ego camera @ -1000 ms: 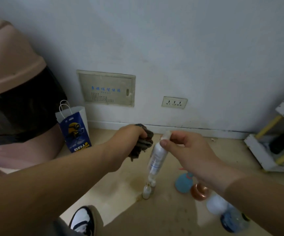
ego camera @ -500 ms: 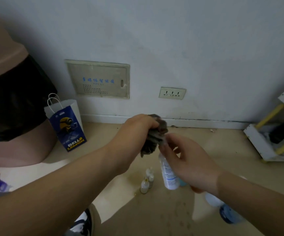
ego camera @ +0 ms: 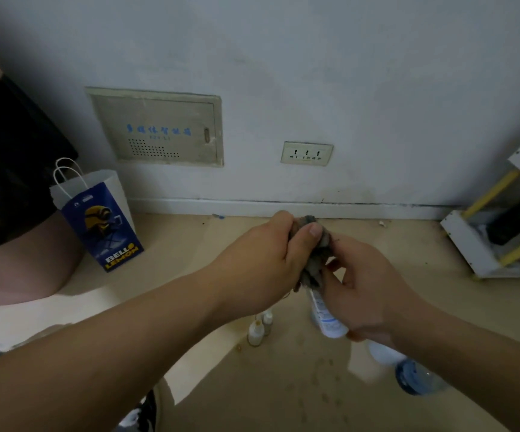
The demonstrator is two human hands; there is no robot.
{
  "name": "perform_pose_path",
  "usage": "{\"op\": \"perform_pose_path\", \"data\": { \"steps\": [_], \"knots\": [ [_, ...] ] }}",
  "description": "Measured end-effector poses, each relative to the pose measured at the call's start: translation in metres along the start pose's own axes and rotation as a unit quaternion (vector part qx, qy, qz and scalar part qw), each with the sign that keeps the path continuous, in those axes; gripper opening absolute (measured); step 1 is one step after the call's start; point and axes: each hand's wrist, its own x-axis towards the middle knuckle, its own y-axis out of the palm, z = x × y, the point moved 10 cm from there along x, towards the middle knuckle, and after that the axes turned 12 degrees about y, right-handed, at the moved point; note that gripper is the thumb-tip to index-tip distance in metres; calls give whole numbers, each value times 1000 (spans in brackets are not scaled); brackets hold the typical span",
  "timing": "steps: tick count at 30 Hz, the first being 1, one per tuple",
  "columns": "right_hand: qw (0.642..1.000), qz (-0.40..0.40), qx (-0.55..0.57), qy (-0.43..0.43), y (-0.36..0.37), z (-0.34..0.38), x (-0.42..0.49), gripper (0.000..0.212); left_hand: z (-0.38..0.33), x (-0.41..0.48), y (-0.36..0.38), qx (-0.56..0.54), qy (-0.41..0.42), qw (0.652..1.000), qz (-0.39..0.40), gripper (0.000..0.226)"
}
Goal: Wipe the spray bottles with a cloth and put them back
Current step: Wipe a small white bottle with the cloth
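Two bare hands are working over the floor, in front of the wall socket (ego camera: 307,153). Nearest, the right hand (ego camera: 368,294) is gripping a white spray bottle (ego camera: 325,316), its base tilted down toward the floor. The left hand (ego camera: 265,260) is squeezing a dark cloth (ego camera: 315,257) over the bottle's top. Below them, two small bottles (ego camera: 260,328) are standing on the floor. Farther off, left of the socket, a blue paper bag (ego camera: 99,219) is sitting near the wall.
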Motion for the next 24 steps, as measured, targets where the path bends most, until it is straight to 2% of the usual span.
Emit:
{"op": "perform_pose_path", "data": {
  "steps": [2, 4, 7, 9, 11, 13, 14, 15, 17, 19, 20, 22, 24],
  "knots": [
    [1000, -8, -9, -15, -1, 0, 0, 14, 4, 3, -1, -31, -31, 999, -25, 37],
    [999, -12, -21, -31, -2, 1, -1, 14, 13, 2, 2, -128, -89, 987, -31, 41],
    [999, 9, -36, -37, 4, 0, -4, 17, 32, -13, 21, -270, -213, 938, 37, 47],
    [999, 29, -32, -20, 8, -2, -5, 17, 42, -23, 23, -286, -267, 919, 51, 44],
    [999, 41, -20, 4, 8, -4, -7, 17, 47, -23, 13, -311, -286, 906, 3, 44],
    [999, 42, -8, 30, 6, -8, -6, 16, 49, -17, -8, -322, -276, 901, -88, 42],
    [999, 39, -9, 34, 5, -9, -6, 15, 48, -14, -19, -299, -251, 912, -127, 40],
    [999, 35, -13, 32, 4, -7, -6, 15, 41, -10, -27, -246, -206, 936, -144, 39],
    [998, 41, -1, 43, 3, -7, -6, 16, 14, -6, -23, -108, -68, 987, -100, 38],
    [996, 57, 36, 62, 3, -6, -8, 24, -6, -13, 7, -60, 22, 998, -12, 29],
    [996, 57, 39, 56, 3, -4, -10, 26, -8, -16, 16, -68, 28, 997, 6, 27],
    [999, 32, 4, 8, -1, 3, -10, 22, 0, -14, 16, -111, 1, 994, -14, 31],
    [1000, 23, -2, -17, -3, 9, -12, 16, 19, -14, 11, -193, -89, 976, -39, 40]
  ]
}}
